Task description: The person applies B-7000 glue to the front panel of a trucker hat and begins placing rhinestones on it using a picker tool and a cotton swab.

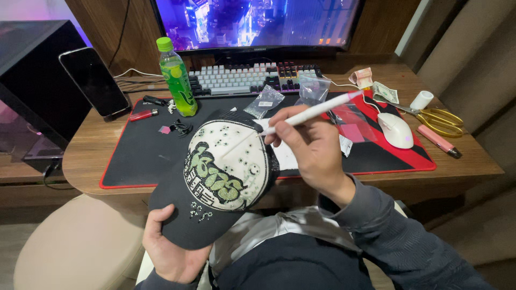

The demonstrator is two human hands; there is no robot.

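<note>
Bare left hand [169, 252] and right hand [312, 147]; grey-blue long sleeve [398, 236] on the right, dark top over silvery fabric near.

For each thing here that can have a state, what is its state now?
Left hand: holds the cap by its brim.
Right hand: grips the white pen.
White pen: tilted, tip at the cap's front panel.
Cap: held up, front facing the camera.
Green bottle: upright, capped.
Monitor: on.
Phone: screen dark, propped up.
Scissors: lying flat on the desk.

I saw black cap [215, 177] tilted, brim toward lap | cream front panel, green lettering, small studs | white pen [314, 110] slanted, tip at panel
</note>
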